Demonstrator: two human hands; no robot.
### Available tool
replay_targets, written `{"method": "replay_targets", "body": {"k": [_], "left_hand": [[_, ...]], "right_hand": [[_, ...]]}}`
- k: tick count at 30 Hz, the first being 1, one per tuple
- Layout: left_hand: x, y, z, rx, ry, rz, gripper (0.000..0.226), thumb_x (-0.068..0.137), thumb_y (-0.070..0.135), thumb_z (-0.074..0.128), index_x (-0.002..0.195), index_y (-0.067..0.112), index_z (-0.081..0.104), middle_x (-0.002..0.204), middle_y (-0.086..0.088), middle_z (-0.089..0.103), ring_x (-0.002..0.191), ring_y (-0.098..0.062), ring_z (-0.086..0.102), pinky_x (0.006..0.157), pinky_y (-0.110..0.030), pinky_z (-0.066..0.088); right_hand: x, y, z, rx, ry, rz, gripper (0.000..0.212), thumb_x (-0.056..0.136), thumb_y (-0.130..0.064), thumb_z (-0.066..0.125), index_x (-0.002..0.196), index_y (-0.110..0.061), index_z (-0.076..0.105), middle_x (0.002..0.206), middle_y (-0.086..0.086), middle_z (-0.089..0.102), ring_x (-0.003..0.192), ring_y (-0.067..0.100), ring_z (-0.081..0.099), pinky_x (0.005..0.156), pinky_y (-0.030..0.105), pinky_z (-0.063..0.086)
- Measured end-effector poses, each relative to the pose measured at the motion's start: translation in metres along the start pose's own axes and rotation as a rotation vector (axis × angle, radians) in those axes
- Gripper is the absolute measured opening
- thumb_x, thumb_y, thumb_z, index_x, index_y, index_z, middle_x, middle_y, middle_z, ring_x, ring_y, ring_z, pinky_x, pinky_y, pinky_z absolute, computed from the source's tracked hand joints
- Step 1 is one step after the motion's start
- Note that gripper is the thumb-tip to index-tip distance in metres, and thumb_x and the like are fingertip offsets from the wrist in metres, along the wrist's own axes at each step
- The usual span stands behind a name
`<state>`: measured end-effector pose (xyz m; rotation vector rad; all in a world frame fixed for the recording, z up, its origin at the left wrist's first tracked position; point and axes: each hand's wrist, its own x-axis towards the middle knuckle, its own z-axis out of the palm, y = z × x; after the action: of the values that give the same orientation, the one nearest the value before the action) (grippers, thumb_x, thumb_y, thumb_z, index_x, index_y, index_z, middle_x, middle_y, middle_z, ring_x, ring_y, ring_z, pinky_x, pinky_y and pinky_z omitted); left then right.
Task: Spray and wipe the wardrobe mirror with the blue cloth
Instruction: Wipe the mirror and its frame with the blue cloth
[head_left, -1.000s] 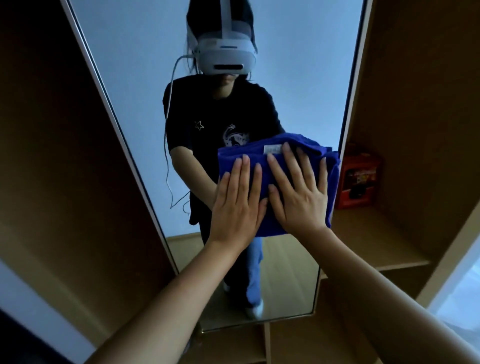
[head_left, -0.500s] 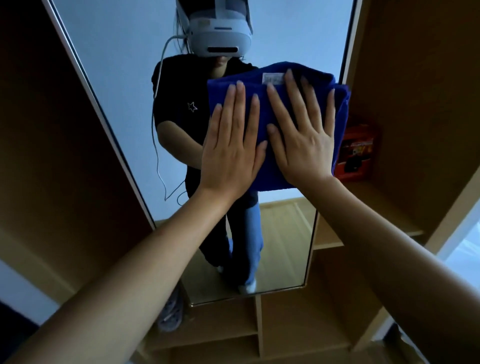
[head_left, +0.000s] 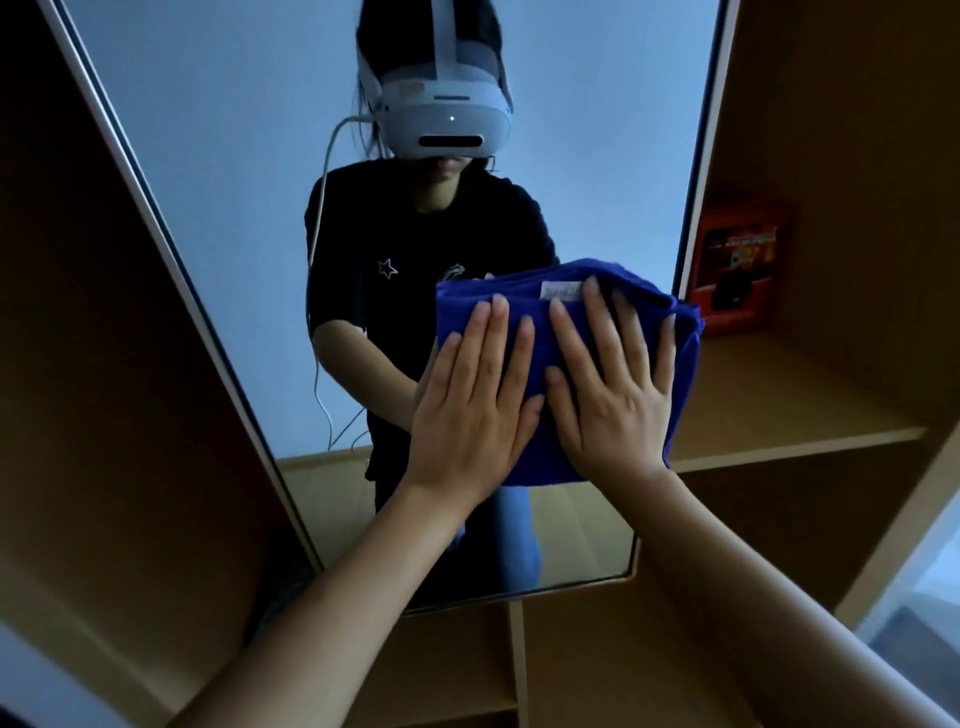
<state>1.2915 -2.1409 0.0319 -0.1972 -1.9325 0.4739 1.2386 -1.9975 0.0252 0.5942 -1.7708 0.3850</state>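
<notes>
I see both my left hand (head_left: 470, 410) and right hand (head_left: 613, 395) flat, fingers straight, pressing the folded blue cloth (head_left: 566, 332) against the wardrobe mirror (head_left: 249, 182) near its right edge, beside the red box (head_left: 737, 270).

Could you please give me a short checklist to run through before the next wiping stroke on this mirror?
1. Left hand flat on the blue cloth: ok.
2. Right hand flat on the cloth: ok.
3. Cloth folded, lying against the wardrobe mirror: ok.
4. Cloth within the glass: not ok, its right edge overhangs the mirror frame.
5. Red box on the shelf apart from the cloth: cannot tell, they look close.
6. Glass sprayed and wet: cannot tell; no spray bottle in view.
</notes>
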Motion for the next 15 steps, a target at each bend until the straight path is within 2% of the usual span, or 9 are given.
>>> {"method": "replay_targets", "body": {"k": [5, 9, 15], "left_hand": [[0.021, -0.008, -0.006, -0.044, 0.072, -0.023, 0.057, 0.105, 0.035, 0.019, 0.150, 0.002, 0.011, 0.156, -0.020, 0.013, 0.145, -0.032, 0.012, 0.121, -0.040, 0.006], [0.016, -0.002, -0.004, -0.077, 0.121, -0.067, 0.055, 0.105, 0.034, 0.019, 0.150, 0.002, 0.015, 0.156, -0.022, 0.020, 0.146, -0.030, 0.014, 0.121, -0.040, 0.009], [-0.070, 0.035, 0.029, -0.114, 0.106, -0.059, 0.056, 0.105, 0.035, 0.021, 0.151, 0.004, 0.009, 0.156, -0.018, 0.007, 0.147, -0.029, 0.007, 0.121, -0.040, 0.006]], "right_hand": [[0.022, 0.001, -0.009, 0.026, -0.018, 0.007, 0.050, 0.104, -0.037, 0.029, 0.152, -0.025, 0.025, 0.159, 0.006, 0.026, 0.148, 0.022, 0.019, 0.121, 0.051, 0.006], [0.019, 0.001, -0.008, 0.017, -0.004, -0.002, 0.050, 0.104, -0.037, 0.027, 0.152, -0.023, 0.026, 0.160, 0.006, 0.025, 0.149, 0.022, 0.017, 0.121, 0.050, 0.004], [-0.074, -0.006, 0.020, 0.004, 0.006, -0.018, 0.050, 0.104, -0.038, 0.025, 0.153, -0.024, 0.025, 0.160, 0.005, 0.023, 0.149, 0.022, 0.017, 0.121, 0.051, 0.005]]}}
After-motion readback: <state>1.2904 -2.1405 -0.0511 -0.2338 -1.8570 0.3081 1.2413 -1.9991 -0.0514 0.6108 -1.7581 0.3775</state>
